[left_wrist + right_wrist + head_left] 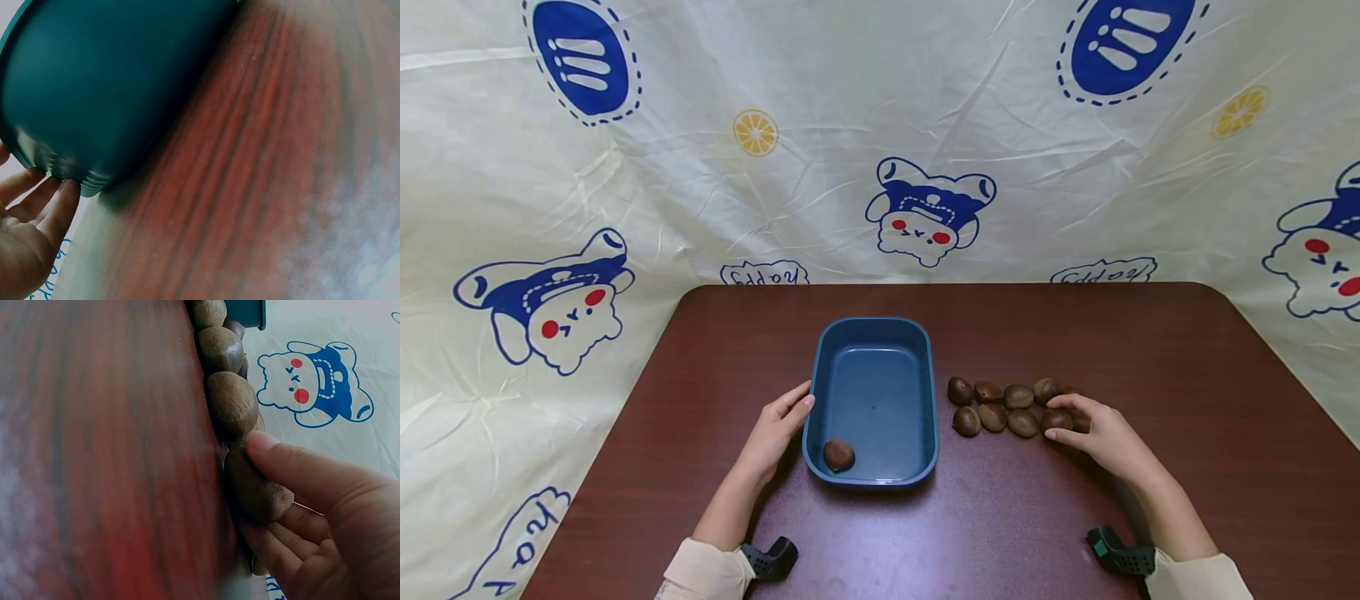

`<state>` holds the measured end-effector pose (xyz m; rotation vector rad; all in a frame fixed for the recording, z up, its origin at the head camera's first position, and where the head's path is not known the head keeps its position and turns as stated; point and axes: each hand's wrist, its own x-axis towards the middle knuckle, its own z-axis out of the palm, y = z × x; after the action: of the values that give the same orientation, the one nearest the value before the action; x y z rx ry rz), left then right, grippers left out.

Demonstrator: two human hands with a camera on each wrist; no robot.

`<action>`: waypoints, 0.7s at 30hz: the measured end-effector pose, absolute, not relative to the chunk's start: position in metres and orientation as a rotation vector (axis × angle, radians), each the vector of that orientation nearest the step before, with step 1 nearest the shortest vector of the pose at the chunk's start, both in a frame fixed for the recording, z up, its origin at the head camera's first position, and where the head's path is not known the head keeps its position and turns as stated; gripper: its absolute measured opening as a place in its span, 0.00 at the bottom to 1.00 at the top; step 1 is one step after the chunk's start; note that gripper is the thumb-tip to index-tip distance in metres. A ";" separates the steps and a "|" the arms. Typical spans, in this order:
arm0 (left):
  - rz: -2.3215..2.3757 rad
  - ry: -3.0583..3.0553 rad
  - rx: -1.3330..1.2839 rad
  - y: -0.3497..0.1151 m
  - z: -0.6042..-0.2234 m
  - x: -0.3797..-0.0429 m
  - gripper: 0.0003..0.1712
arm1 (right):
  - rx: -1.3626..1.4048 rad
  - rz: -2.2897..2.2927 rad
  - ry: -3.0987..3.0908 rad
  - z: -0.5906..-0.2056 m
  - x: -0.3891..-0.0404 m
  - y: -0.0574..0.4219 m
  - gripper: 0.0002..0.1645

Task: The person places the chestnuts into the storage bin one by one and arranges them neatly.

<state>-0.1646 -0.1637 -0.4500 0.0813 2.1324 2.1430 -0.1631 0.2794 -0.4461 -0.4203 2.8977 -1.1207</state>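
One pale sheet [700,200], creased in places, fills the background; on it are printed blue ovals [582,57], long-eared animals [931,212] with red cheeks, and orange slices [756,132]. In front spreads a dark red-brown table [1000,517], its far corners rounded, a soft shine on its near part.

Left of the table's middle sits a blue tray [880,400], a rounded rectangle with its long sides running away from the person.

The left hand [780,427] rests its fingertips on the outside of the tray's left wall. Its fingers are loosely extended, slightly bent and a little apart, curled round nothing. At the other side, the right hand [1097,433] has its thumb and fingers bent round a near-row nut [1057,419], pinching it; the space between the tips is about as wide as the nut. Whether that nut is off the table I cannot tell.

Pale sleeves [703,575] cover the forearms, with a black device [772,558] at each wrist.

Smallest are the brown nuts [992,417], in two rows on the table just right of the tray; those at the right end are partly hidden by the hand. One lone nut [838,455] lies inside the tray, near its near left corner.
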 end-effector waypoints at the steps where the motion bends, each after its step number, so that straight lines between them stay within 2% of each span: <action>1: 2.142 2.132 0.082 -0.164 -0.450 -0.165 0.26 | -0.416 -1.112 2.903 -0.446 -0.163 0.280 0.25; 12: 2.132 2.144 0.075 -0.164 -0.451 -0.164 0.27 | -0.429 -1.156 2.961 -0.447 -0.164 0.277 0.23; 21: 2.128 2.136 0.090 -0.165 -0.451 -0.165 0.27 | -0.494 -1.184 3.023 -0.433 -0.168 0.268 0.22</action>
<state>-0.1651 -0.1651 -0.4514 0.0903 2.1361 2.1276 -0.1678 0.2682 -0.4328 -0.4936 3.0233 -1.1844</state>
